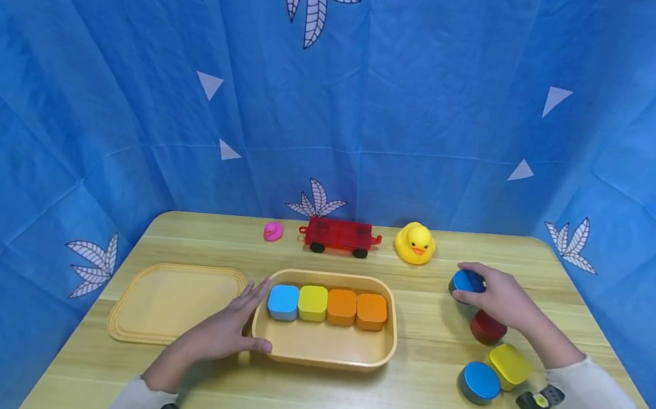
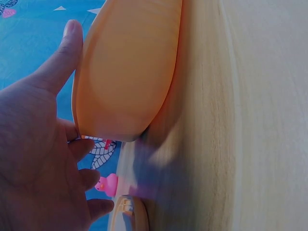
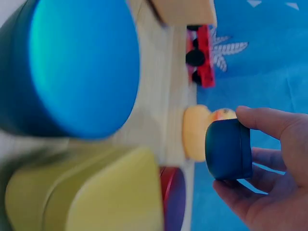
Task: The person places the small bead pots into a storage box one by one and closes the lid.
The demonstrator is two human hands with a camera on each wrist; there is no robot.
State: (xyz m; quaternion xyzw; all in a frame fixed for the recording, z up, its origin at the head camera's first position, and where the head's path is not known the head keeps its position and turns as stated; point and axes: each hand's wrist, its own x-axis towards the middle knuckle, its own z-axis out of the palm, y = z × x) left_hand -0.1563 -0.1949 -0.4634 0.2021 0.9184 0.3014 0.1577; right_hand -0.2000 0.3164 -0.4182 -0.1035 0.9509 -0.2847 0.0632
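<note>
My right hand grips a round blue-topped block just above the table at the right; the right wrist view shows that block pinched between thumb and fingers. My left hand rests with straight fingers against the left front corner of a beige tray, thumb along its front wall. In the left wrist view the left hand touches the tray wall. The tray holds a row of blue, yellow and two orange blocks.
A red round block, a yellow square block and a blue round block lie below my right hand. A beige lid lies left of the tray. A pink duck, red wagon and yellow duck stand at the back.
</note>
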